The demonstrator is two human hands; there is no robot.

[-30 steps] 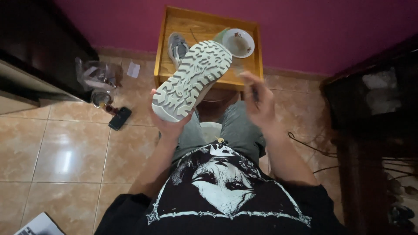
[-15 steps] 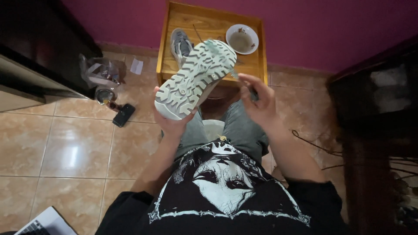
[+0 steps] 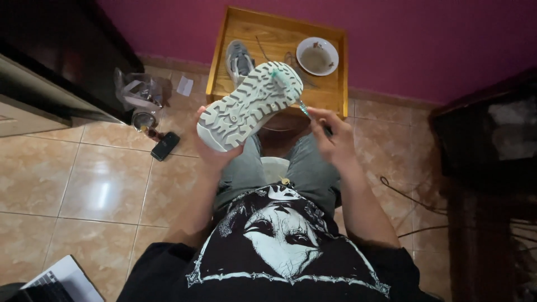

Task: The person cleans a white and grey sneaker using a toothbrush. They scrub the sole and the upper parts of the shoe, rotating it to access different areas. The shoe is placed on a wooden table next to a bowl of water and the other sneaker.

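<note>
My left hand [image 3: 215, 152] grips a pale grey-green sneaker [image 3: 249, 105] from below, with its lugged sole turned up toward me. My right hand [image 3: 331, 134] holds a toothbrush [image 3: 295, 96] with a green handle, and its bristle end rests on the toe part of the sole. A second sneaker [image 3: 239, 59] lies on the small wooden table [image 3: 263, 33] ahead, next to a white bowl [image 3: 317, 56] with brownish liquid. A thin lace or cord [image 3: 291, 60] lies between them.
A black phone [image 3: 165, 145] lies on the tiled floor at the left, near a clear plastic container [image 3: 139, 92] and a small jar [image 3: 144, 121]. Dark furniture stands at both sides. A laptop corner [image 3: 56, 281] shows bottom left. Cables [image 3: 403, 196] trail on the right.
My right hand has moved in from open air to the sole, now holding the toothbrush against the toe end. The sneaker stays held up in my left hand.
</note>
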